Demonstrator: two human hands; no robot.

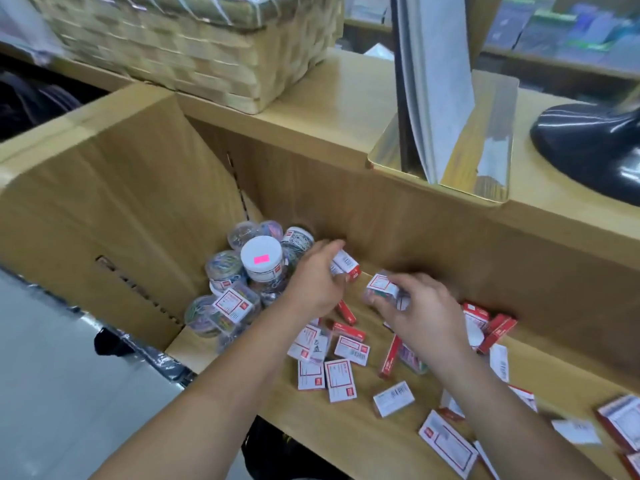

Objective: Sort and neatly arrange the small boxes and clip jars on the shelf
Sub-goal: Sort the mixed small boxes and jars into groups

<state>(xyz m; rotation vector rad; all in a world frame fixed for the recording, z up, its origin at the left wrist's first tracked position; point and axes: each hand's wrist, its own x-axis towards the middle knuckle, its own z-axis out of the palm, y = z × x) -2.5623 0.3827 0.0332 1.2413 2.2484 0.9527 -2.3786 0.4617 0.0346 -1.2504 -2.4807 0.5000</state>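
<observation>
Clip jars [242, 282]: about seven, heaped in the left corner of the shelf [363, 441]. Loose boxes [340, 380]: roughly twenty, strewn to front edge. Left hand [315, 285] grips white box [348, 265]; right hand [426, 313] pinches labelled box [381, 287]

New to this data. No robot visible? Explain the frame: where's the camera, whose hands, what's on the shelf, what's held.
There is no robot here: a person works with bare hands, and the single picture comes from a wide-angle camera worn on their head, looking forward and down. That is why both forearms enter from the bottom edge. The left hand grips a small red-and-white box. The right hand pinches a small clear box with a white label. Below them is a wooden shelf. At its left end stands a cluster of clip jars, one with a white lid and a pink sticker. More small boxes lie scattered and unsorted across the rest. On the ledge above sit a wicker basket and a clear stand.
</observation>
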